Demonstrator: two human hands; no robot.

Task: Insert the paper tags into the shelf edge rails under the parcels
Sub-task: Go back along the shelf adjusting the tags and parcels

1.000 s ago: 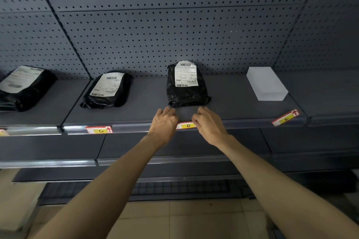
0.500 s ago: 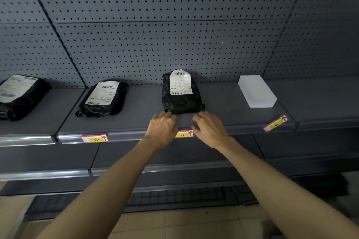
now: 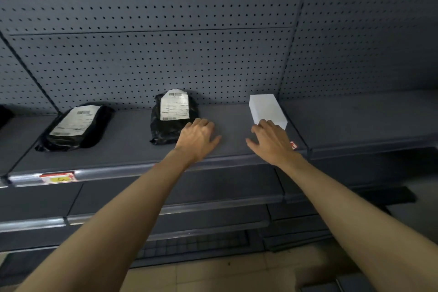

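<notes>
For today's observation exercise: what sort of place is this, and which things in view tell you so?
Probably a parcel pick-up point or stockroom with shop shelving. Clues: grey pegboard back panels, black parcels bearing shipping labels, and a red-and-yellow paper tag in the shelf edge rail.

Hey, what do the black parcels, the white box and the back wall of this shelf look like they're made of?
Middle black parcel and left black parcel: likely glossy plastic mailer film, since both crinkle and shine; each carries a matte white paper label. White box: smooth and matte with crisp edges, perhaps cardboard or foam; unclear which. Back wall: grey perforated panel with regular holes, probably painted metal.
</notes>
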